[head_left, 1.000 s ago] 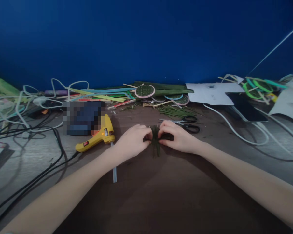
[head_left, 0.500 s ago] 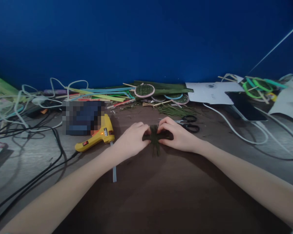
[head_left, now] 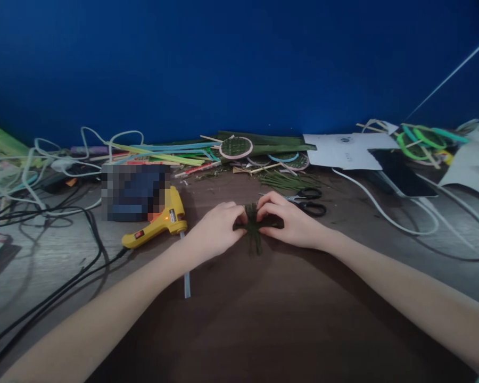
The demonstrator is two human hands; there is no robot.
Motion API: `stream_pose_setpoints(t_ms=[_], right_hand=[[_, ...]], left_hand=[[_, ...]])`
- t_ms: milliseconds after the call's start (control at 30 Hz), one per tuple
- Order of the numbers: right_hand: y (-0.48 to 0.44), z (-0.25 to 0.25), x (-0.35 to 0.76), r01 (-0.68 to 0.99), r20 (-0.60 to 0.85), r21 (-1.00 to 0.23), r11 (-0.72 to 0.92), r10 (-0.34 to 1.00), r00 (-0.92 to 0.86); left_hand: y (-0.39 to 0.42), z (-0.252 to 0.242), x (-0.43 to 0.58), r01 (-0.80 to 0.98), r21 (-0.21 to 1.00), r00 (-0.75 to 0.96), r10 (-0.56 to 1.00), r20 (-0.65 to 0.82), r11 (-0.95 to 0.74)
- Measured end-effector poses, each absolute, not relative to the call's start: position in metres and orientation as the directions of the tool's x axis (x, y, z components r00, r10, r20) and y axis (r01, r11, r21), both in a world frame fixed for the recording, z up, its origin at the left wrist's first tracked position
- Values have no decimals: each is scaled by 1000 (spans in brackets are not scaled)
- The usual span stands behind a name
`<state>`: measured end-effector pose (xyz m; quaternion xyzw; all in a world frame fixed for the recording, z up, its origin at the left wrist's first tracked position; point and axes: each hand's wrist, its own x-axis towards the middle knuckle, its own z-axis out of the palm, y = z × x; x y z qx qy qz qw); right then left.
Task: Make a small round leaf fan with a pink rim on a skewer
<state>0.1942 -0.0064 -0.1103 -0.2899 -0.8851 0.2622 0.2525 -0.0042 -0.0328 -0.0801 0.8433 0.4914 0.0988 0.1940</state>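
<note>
A small weave of dark green leaf strips lies on the brown table in front of me, its loose ends pointing toward me. My left hand pinches its left side between thumb and fingers. On the opposite side, my right hand has thumb and fingertips closed on the weave. The fingers hide part of the strips. Black-handled scissors rest just beyond my right hand. Left of my left hand lies a yellow hot glue gun with a lit orange light and a clear glue stick sticking out.
Along the blue wall lie round woven pieces, long green leaves and coloured strips. A white sheet and a phone are at back right. Black cables and white cords tangle at left.
My fingers shift very slightly on the leaf strips, and the strips at the middle are a little more spread. Everything else stays in place.
</note>
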Motion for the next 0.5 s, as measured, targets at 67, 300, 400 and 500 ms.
stream_pose_setpoints(t_ms=[67,300,400,500], right_hand=[[-6,-110,194,379,297,-610,696,644,-705],[-6,-111,194,375,306,-603,704,639,-706],[-6,-112,194,365,312,-607,706,634,-708],[-6,-111,194,364,313,-608,705,634,-707]], left_hand=[[-33,-80,-4,788,425,501,865,-21,-445],[-33,-82,-5,784,428,499,867,-6,-449],[-33,-81,-4,779,436,504,864,-9,-450],[-33,-80,-4,776,440,507,862,-9,-452]])
